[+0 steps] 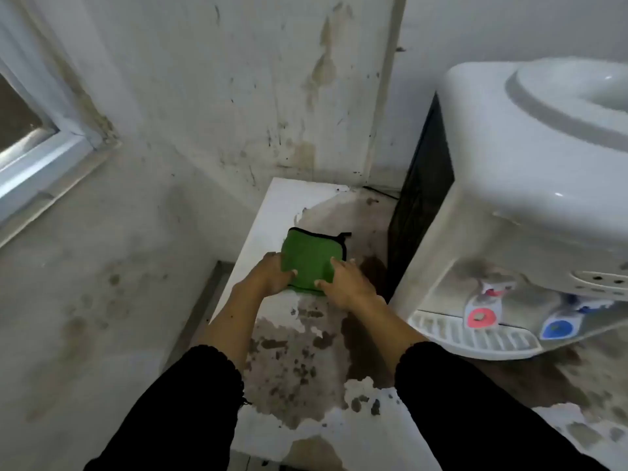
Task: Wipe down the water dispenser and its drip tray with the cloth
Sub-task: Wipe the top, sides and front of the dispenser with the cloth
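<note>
One cloth (311, 261), one dispenser (530, 205), one drip tray (472, 338), two taps: one red (482, 316), one blue (557, 328). Two hands: left (272, 275), right (346, 283).

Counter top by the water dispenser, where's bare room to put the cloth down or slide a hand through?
Free: the counter strip behind the green cloth up to the wall, and the near stretch between the sleeves. Crowded: mid-counter, where the left hand and right hand flank the cloth, and the right side, filled by the dispenser and drip tray.

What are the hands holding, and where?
Both hands grip the green cloth by its near edge: left hand at the left corner, right hand at the right.
</note>
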### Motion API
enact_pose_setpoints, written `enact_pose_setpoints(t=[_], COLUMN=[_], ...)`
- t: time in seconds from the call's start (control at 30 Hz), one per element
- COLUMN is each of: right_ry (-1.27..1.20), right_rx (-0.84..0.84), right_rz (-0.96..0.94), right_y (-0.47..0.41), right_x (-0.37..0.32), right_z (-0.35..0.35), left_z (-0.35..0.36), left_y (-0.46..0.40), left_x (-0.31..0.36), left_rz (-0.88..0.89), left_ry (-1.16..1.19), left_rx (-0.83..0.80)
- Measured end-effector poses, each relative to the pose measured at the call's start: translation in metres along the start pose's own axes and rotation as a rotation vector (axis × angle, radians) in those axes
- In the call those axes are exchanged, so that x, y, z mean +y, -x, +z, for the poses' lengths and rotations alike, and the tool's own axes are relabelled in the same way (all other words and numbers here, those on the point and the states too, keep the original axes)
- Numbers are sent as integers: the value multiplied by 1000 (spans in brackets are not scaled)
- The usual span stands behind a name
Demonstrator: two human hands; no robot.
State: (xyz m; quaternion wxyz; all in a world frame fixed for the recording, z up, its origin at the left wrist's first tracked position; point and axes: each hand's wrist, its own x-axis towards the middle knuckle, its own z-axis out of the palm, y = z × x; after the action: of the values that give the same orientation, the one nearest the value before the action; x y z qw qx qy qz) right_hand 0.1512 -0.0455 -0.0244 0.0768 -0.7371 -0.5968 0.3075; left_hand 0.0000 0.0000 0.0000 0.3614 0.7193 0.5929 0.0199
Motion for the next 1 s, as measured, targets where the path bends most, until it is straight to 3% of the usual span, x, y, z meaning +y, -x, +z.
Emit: enact_pose_setpoints(t=[0.27, 0.4, 0.57, 0.7, 0.87, 1.0], right_ry=[83, 75, -44, -143, -526, -931], right_rx=[-110, -75, -39, -6, 68, 17], right_rz=[26, 44, 62, 69, 119, 172], right_y=[-40, -45, -45, -44, -38, -22], right_x=[14, 18, 16, 15, 11, -1], right_z=[11, 22, 27, 23, 17, 5], left_z=[19, 30, 26, 18, 0, -19], left_y=[-51, -65, -73, -68, -47, -25], left_x=[-18, -17, -7, 0, 15, 28], left_rz=[-96, -147, -237, -292, -201, -117], left_ry=[60, 78, 289, 627, 976, 1019], left_rx=[-32, 140, 173, 144, 57, -57])
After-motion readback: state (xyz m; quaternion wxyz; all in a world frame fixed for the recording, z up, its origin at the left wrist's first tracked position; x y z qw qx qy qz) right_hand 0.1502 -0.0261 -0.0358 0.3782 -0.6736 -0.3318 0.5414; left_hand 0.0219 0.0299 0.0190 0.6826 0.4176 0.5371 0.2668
